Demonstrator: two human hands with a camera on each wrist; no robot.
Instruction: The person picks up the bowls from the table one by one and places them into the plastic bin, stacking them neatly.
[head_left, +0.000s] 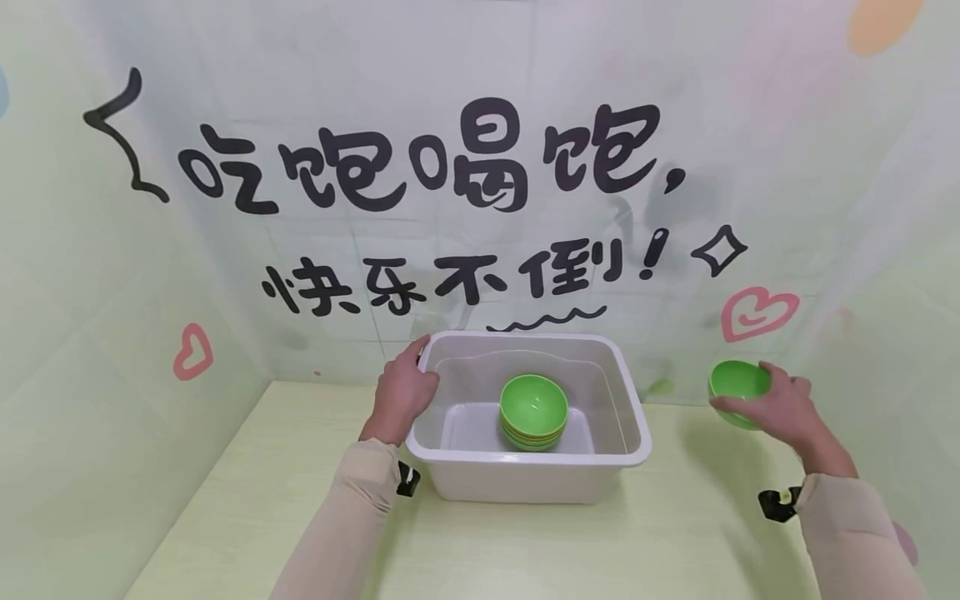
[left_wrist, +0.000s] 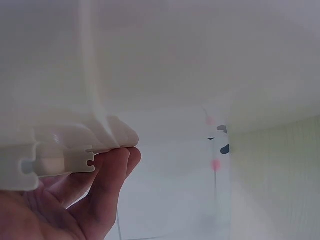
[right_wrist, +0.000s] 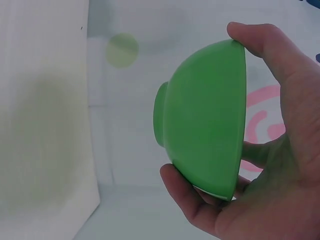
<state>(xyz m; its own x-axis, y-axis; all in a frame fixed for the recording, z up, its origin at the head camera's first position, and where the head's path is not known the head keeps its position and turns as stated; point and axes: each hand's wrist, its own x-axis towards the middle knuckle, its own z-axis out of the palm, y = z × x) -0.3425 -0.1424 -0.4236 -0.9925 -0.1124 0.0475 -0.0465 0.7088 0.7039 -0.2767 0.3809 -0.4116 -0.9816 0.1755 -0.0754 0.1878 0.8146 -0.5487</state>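
A white plastic tub point(head_left: 517, 479) stands on the table against the back wall. Inside it sits a stack of green bowls point(head_left: 534, 408), right of the tub's middle. My left hand point(head_left: 401, 392) grips the tub's left rim, and the left wrist view shows the fingers point(left_wrist: 112, 180) curled under its edge. Off to the right, my right hand point(head_left: 783, 408) holds a single green bowl point(right_wrist: 207, 120) by its rim, raised above the table. Thumb and fingers pinch opposite sides of that bowl in the right wrist view.
The pale wood-look table point(head_left: 300, 500) spreads around the tub. A printed wall covering point(head_left: 465, 75) with large black characters rises behind it, and similar sheets close off the left and right sides. A dark wrist-camera mount point(head_left: 780, 505) sits at the right sleeve.
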